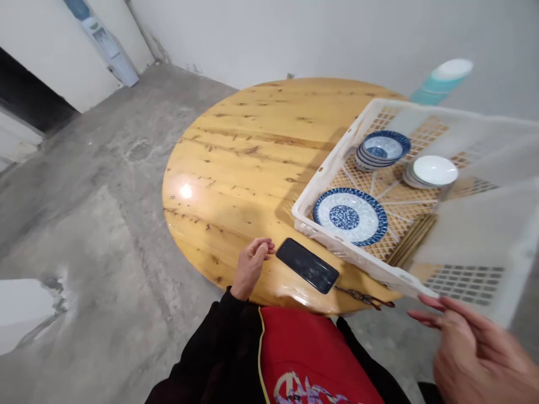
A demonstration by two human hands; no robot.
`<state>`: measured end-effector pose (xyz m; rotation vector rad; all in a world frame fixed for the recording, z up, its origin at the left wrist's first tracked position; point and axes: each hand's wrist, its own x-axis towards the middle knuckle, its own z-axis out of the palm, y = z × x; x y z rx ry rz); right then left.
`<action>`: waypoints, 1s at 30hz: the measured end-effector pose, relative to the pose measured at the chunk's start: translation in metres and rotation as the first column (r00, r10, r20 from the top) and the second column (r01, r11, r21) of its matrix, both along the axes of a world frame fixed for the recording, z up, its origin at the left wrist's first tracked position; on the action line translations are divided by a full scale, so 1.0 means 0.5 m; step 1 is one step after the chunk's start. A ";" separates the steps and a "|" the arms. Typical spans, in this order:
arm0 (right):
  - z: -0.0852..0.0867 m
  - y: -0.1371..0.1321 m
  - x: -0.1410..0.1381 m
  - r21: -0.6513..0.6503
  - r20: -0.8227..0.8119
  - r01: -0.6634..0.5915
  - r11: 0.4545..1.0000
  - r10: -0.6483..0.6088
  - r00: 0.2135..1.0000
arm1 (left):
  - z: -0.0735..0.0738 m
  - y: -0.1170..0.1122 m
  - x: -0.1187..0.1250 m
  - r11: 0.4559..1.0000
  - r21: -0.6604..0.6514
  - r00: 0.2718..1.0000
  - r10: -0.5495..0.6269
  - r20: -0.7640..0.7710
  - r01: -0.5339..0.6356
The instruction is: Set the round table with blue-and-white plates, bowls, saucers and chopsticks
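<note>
My left hand [251, 266] rests on the near edge of the round wooden table [252, 146], fingers curled in a loose pinch just left of a black phone [307, 265]; I see nothing in it. My right hand [471, 348] hovers low at the right, blurred, fingers stretched out toward the near corner of a white plastic crate [337, 235]. Inside the crate lie a blue-patterned plate [350, 216], a stack of blue-rimmed bowls [382, 148], a stack of white dishes [433, 171] and chopsticks [415, 238].
A dark string of beads or keys [365, 297] lies at the table's near edge under the crate. A teal stool [442, 81] stands behind the table by the white wall. Bare concrete floor [92, 224] spreads to the left. My red and black top fills the bottom.
</note>
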<state>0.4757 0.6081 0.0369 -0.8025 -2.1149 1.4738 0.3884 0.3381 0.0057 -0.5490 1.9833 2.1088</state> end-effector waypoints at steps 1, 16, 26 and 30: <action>0.001 -0.020 0.000 -0.018 -0.019 0.024 1.000 -0.025 1.000 | -0.005 -0.006 0.004 1.000 -0.004 1.000 -0.020 0.005 0.020; -0.058 -0.046 -0.011 -0.270 0.055 -0.286 0.919 0.311 0.949 | -0.003 0.053 0.045 0.982 -0.116 0.988 -0.153 -0.026 0.149; 0.034 0.084 -0.127 -0.043 0.003 -0.369 0.928 0.370 0.929 | 0.163 0.151 -0.147 0.678 -0.708 0.756 -0.564 -0.332 0.195; 0.020 0.148 -0.261 0.081 -0.012 -0.399 0.913 0.401 0.916 | 0.158 0.243 -0.271 0.229 -0.937 0.714 -0.700 0.031 0.265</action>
